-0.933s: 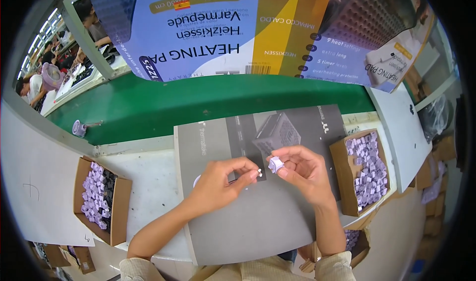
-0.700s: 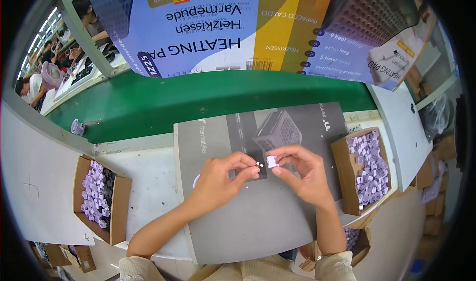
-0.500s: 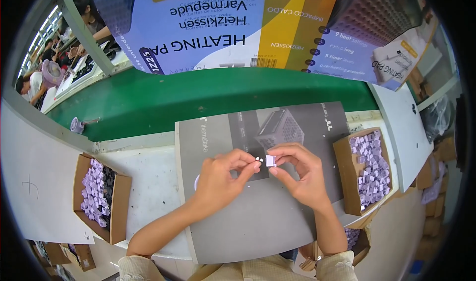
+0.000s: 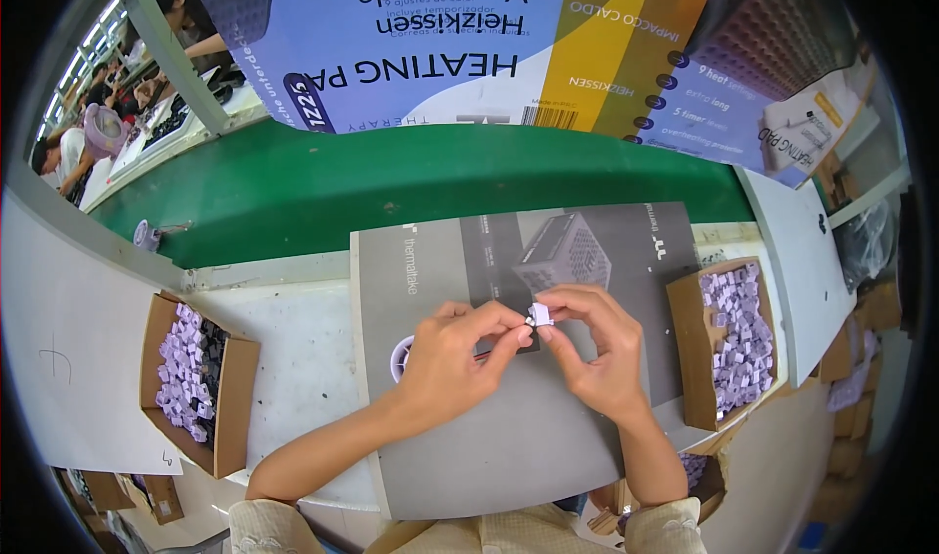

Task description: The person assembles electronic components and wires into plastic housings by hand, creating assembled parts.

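Note:
Over a grey printed cardboard sheet [image 4: 509,446], my hands meet fingertip to fingertip. My right hand [image 4: 603,358] pinches a small pale lilac plastic block [image 4: 543,314] between thumb and fingers. From the other side, my left hand [image 4: 452,358] pinches a tiny white and dark piece [image 4: 530,321] against the block's left side. Whether the piece sits in the block or only touches it, I cannot tell. Partly hidden behind my left hand is a white and lilac ring-shaped thing [image 4: 399,357].
A cardboard box [image 4: 241,398] at left holds lilac and black pieces; another box [image 4: 693,358] at right holds lilac ones. Beyond lies a green surface [image 4: 440,177] with a small round lilac part [image 4: 147,233]. A large printed blue board [image 4: 411,50] stands behind. Other people sit far left.
My left hand has moved right, bringing the tiny piece from just apart to against the lilac block. More of the ring-shaped thing shows. The whole view has shifted slightly.

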Tool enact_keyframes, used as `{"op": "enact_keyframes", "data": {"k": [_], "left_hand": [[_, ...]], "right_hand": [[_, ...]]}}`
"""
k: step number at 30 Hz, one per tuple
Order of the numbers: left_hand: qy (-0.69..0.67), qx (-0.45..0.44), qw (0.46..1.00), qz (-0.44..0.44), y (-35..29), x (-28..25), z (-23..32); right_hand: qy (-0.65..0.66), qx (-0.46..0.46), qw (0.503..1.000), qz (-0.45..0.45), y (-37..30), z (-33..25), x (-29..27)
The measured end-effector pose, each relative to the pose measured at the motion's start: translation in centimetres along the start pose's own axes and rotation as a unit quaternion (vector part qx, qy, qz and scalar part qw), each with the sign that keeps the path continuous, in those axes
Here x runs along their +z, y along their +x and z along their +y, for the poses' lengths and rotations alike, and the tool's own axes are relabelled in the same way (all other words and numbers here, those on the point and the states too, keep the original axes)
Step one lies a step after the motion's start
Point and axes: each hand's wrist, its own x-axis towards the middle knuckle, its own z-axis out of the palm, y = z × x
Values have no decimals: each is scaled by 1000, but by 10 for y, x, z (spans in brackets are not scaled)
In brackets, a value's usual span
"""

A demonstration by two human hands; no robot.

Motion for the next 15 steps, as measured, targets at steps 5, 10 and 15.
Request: {"op": "enact_keyframes", "data": {"k": [5, 10, 15], "left_hand": [[51, 1, 998, 48, -1, 0, 2], [84, 15, 994, 64, -1, -1, 6], [-7, -21, 999, 29, -3, -4, 5]], "right_hand": [[-21, -23, 1000, -4, 0, -8, -2], [-123, -96, 988, -8, -1, -10, 1], [-78, -53, 996, 4, -3, -7, 5]]}}
